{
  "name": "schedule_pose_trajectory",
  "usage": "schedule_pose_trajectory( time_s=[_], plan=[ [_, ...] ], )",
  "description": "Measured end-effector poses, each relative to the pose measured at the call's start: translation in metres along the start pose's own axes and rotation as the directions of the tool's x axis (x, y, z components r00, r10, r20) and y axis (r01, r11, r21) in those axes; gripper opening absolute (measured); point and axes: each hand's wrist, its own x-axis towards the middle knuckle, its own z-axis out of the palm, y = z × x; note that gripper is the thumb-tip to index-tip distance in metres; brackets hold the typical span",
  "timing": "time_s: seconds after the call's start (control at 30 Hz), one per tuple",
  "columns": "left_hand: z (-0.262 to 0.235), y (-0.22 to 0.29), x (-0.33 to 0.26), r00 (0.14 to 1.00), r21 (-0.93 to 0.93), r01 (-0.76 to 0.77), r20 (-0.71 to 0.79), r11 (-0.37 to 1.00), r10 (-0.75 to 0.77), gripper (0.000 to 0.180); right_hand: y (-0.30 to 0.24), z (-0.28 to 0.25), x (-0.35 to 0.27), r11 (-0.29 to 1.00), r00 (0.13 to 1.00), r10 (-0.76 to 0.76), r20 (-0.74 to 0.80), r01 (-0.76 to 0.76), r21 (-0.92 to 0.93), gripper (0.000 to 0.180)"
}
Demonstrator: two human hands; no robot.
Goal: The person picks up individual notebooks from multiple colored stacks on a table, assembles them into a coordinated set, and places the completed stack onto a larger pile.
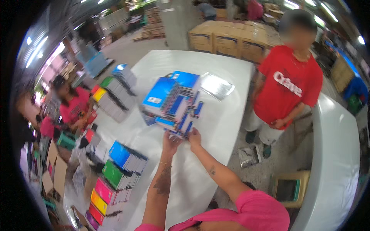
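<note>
The stack of blue spiral notebooks (pixel 174 103) lies slumped near the middle of the white table (pixel 227 115), its long axis running away from the person toward the far edge. Both hands sit at its near end: the left hand (pixel 170 141) seems curled under the lowest covers, the right hand (pixel 194 138) gripping the corner beside it.

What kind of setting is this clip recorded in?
Probably a packing floor or warehouse for stationery. Both hands, left hand and right hand, grip a stack of blue spiral notebooks over a white table; sorted coloured notebook piles and stacked cardboard cartons surround it.
</note>
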Motion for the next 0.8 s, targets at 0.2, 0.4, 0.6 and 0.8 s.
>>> schedule_pose_trajectory(
  time_s=[0.2,0.4,0.6,0.8],
  plan=[
    [-0.048,-0.049,-0.066,0.94,0.345,-0.178,-0.218,0.922,0.263,0.051,0.009,-0.017,-0.051,0.957,0.985,0.074,0.158,-0.115,0.267,0.051],
    [-0.076,-0.076,-0.27,0.896,0.973,-0.199,0.228,-0.115,0.382,0.053,0.015,-0.025,-0.121,0.907,0.941,-0.317,0.121,0.338,-0.25,0.033],
    [-0.108,-0.126,-0.396,0.841,0.976,-0.034,0.144,-0.213,0.521,0.047,-0.011,0.012,-0.233,0.65,0.554,-0.414,0.722,0.735,-0.191,0.039],
    [-0.103,-0.099,-0.384,0.809,0.997,0.008,0.036,-0.073,0.586,0.049,-0.084,0.122,-0.289,0.098,-0.008,-0.629,0.777,0.991,0.091,0.061]
  ],
)
